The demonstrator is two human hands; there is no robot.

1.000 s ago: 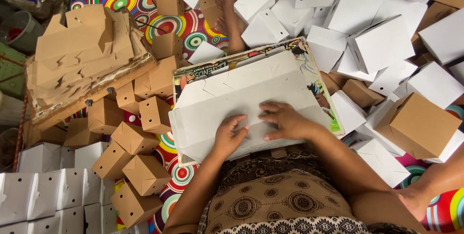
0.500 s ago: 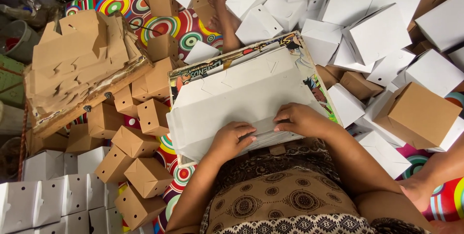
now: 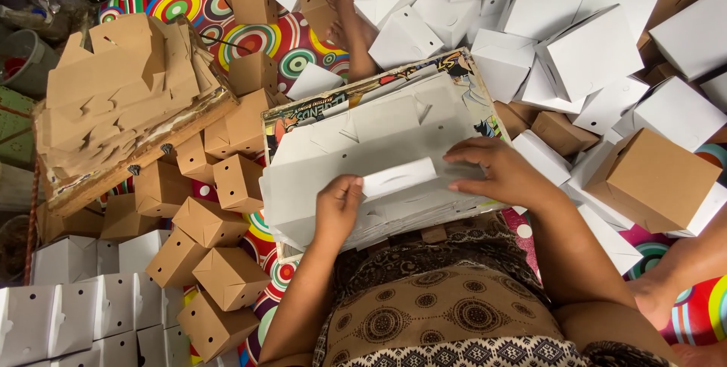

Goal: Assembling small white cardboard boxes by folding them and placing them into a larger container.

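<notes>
A stack of flat white box blanks (image 3: pixel 363 159) lies on a printed board (image 3: pixel 282 118) across my lap. My left hand (image 3: pixel 338 205) presses on the near left part of the top blank, thumb at a folded-up white flap (image 3: pixel 399 177). My right hand (image 3: pixel 496 172) holds the right end of that flap, fingers curled over it. The flap stands raised between both hands.
Folded brown boxes (image 3: pixel 216 185) crowd the left, white folded boxes (image 3: pixel 575 56) the far right. A pile of flat brown blanks (image 3: pixel 121 87) sits on a wooden tray at left. My bare foot (image 3: pixel 344 11) rests on the colourful mat. White boxes (image 3: pixel 68 314) lie bottom left.
Both hands slid toward me along the top blank and folded its near flap upward; before, they lay flat on the sheet.
</notes>
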